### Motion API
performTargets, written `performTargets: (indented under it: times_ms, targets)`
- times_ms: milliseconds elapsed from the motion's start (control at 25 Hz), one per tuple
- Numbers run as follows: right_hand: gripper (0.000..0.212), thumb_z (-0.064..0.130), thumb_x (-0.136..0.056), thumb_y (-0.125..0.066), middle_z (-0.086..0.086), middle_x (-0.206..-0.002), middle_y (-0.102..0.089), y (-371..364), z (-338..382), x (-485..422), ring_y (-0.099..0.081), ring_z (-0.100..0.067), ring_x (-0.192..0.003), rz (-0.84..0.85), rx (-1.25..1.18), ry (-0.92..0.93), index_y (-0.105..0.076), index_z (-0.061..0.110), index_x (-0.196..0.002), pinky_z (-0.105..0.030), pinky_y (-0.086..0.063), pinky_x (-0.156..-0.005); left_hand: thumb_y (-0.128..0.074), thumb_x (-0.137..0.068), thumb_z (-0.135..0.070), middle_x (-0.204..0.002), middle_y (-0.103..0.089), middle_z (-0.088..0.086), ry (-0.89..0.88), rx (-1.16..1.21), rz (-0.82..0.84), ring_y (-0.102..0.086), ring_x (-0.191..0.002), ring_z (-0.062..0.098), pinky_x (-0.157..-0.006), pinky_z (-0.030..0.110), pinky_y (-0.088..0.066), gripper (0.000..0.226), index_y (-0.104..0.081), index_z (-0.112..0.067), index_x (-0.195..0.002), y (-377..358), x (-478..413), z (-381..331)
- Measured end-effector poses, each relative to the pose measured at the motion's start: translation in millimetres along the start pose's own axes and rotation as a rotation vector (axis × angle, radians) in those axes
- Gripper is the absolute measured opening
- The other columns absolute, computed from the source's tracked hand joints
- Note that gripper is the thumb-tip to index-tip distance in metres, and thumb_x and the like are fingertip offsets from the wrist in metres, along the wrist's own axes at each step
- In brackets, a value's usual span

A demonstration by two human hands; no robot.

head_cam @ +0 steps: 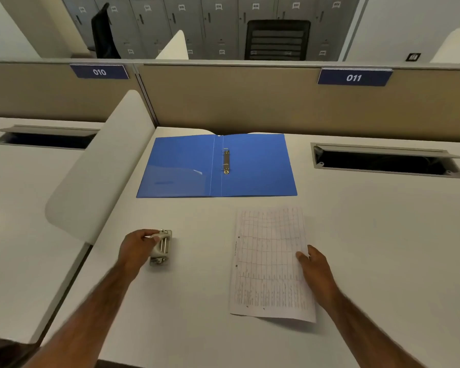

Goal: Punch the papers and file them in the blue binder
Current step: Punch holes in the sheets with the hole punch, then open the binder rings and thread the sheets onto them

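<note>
The blue binder (215, 166) lies open and flat at the back of the white desk (369, 235), its metal ring mechanism (226, 161) on the spine. In front of it lie printed papers (270, 264) with a table grid, punch holes along their left edge. My right hand (315, 269) grips the papers at their right edge, thumb on top. To the left stands a small grey hole punch (162, 248); my left hand (137, 249) is closed around its left side.
A curved white divider (101, 166) rises left of the desk. A beige partition (250, 102) with signs 010 and 011 closes the back. An open cable slot (385, 160) sits at the back right, another on the neighbouring desk (43, 139).
</note>
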State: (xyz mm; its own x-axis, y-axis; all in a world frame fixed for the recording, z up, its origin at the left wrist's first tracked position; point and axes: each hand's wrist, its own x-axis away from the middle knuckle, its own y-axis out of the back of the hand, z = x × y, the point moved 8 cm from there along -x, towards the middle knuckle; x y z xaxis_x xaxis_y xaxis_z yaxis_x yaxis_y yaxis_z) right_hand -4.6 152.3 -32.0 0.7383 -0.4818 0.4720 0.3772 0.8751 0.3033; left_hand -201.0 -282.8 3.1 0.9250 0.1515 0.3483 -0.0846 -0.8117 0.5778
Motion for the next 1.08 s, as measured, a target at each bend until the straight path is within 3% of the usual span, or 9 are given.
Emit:
performTargets:
  times_ms: [200, 560, 640, 760, 920, 1080]
  targets:
    - [0.028, 0.02, -0.101, -0.046, -0.006, -0.119, -0.065, 0.5, -7.6, -2.2, -0.064, -0.025, -0.103, -0.033, 0.0, -0.005, -0.057, 0.012, -0.126, -0.039, -0.051, -0.089, -0.067, -0.09, -0.014, -0.075, -0.064, 0.003, 0.06, -0.01, -0.052, -0.054, -0.064, 0.017, -0.058, 0.026, -0.042, 0.018, -0.075, -0.01, -0.105, 59.5, -31.2, 32.3]
    - [0.029, 0.017, -0.102, -0.047, -0.006, -0.117, -0.064, -2.2, -3.4, 0.5, -0.063, -0.025, -0.1, -0.047, -0.032, 0.001, -0.056, 0.011, -0.129, -0.035, -0.047, -0.086, -0.067, -0.09, -0.021, -0.097, -0.072, 0.008, 0.054, -0.077, -0.079, -0.062, -0.081, 0.021, -0.062, 0.026, -0.045, 0.017, -0.074, -0.012, -0.102, 68.8, -45.0, 40.1]
    - [0.03, 0.018, -0.102, -0.047, -0.006, -0.118, -0.065, -1.6, -4.6, 0.1, -0.064, -0.024, -0.101, -0.044, -0.037, -0.001, -0.056, 0.01, -0.129, -0.035, -0.049, -0.086, -0.067, -0.089, -0.026, -0.103, -0.072, 0.012, 0.025, -0.196, -0.191, -0.064, -0.085, 0.027, -0.071, 0.032, -0.048, 0.023, -0.073, -0.011, -0.105, 73.9, -44.8, 35.0]
    - [0.029, 0.021, -0.102, -0.047, -0.006, -0.119, -0.067, -0.7, -7.7, -1.2, -0.067, -0.023, -0.101, -0.034, -0.031, -0.01, -0.057, 0.013, -0.128, -0.039, -0.054, -0.088, -0.066, -0.09, -0.022, -0.114, -0.065, 0.015, -0.177, -0.351, -0.384, -0.064, -0.098, 0.036, -0.089, 0.045, -0.048, 0.024, -0.071, -0.014, -0.112, 64.6, -39.8, 4.7]
    - [0.026, 0.023, -0.102, -0.048, -0.003, -0.113, -0.071, 5.5, 0.9, 0.4, -0.071, -0.02, -0.096, -0.034, -0.059, -0.013, -0.06, 0.017, -0.124, -0.036, -0.059, -0.078, -0.065, -0.092, -0.024, -0.115, -0.065, 0.003, -0.369, -0.33, -0.194, -0.063, -0.1, 0.029, -0.094, 0.045, -0.047, 0.018, -0.069, -0.021, -0.109, -9.5, -44.8, -43.1]
    - [0.025, 0.024, -0.101, -0.05, -0.001, -0.108, -0.073, 25.0, 30.9, -7.9, -0.073, -0.024, -0.092, -0.062, -0.146, 0.001, -0.061, 0.022, -0.123, -0.048, -0.06, -0.083, -0.062, -0.095, -0.021, -0.118, -0.065, 0.0, -0.454, -0.198, -0.039, -0.061, -0.108, 0.021, -0.095, 0.034, -0.047, 0.017, -0.066, -0.019, -0.112, -79.4, -45.6, -90.1]
